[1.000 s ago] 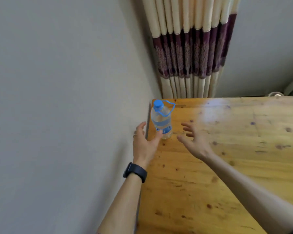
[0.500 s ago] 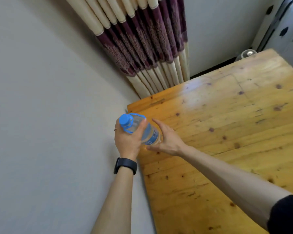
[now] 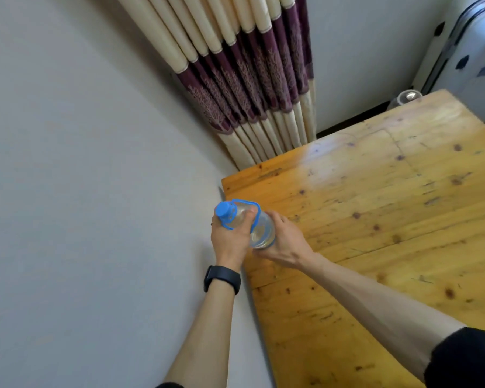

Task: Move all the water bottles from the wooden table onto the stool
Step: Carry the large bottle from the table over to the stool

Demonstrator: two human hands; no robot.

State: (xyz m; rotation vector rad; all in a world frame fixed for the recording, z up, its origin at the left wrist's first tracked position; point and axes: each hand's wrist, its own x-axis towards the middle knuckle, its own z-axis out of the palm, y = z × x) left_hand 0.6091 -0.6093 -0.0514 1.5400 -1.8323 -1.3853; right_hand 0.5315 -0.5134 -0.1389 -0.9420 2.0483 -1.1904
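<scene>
The bottle [image 3: 261, 229] is held tilted above the bench's [image 3: 375, 247] left edge, shoulder gripped by the left hand [image 3: 230, 240] and base by the right hand [image 3: 287, 243], seemingly so the weight is shared.

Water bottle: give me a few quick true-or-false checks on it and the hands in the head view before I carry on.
1. Both the left hand and the right hand grip the water bottle. True.
2. The bottle's cap is red. False: it is blue.
3. The bottle stands upright on the wooden table. False: it is tilted in the hands, cap toward the wall.
4. A black band is on the left wrist. True.
5. A curtain hangs beyond the table's far corner. True.
</scene>
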